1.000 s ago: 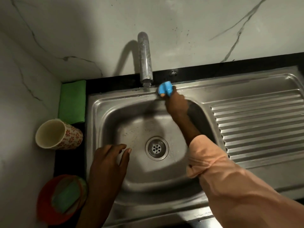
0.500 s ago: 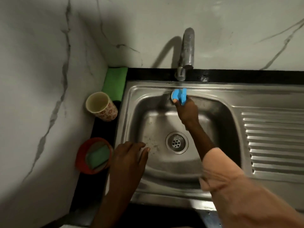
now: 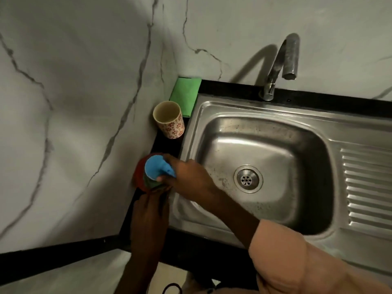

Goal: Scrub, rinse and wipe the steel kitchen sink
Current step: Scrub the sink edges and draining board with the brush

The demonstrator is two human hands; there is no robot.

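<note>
The steel sink [image 3: 275, 109] fills the right half of the view, its basin dull and spotted around the drain [image 3: 248, 178]. My right hand [image 3: 191, 179] grips a blue scrubber [image 3: 158, 167] and holds it over a red dish [image 3: 139, 175] on the black counter left of the sink. A green pad [image 3: 151, 183] shows in the dish under the scrubber. My left hand [image 3: 148, 217] reaches up to the dish's near rim; its fingertips are in shadow under my right hand.
A curved steel tap [image 3: 282, 60] stands behind the basin, with no water running. A floral cup [image 3: 169, 119] and a folded green cloth [image 3: 185, 92] sit in the corner by the marble wall. The ribbed drainboard [image 3: 367, 187] lies to the right.
My right hand carried the blue scrubber from the basin's back rim under the tap over to the red dish. My left hand left the sink's front edge and moved to the dish. The view swung left.
</note>
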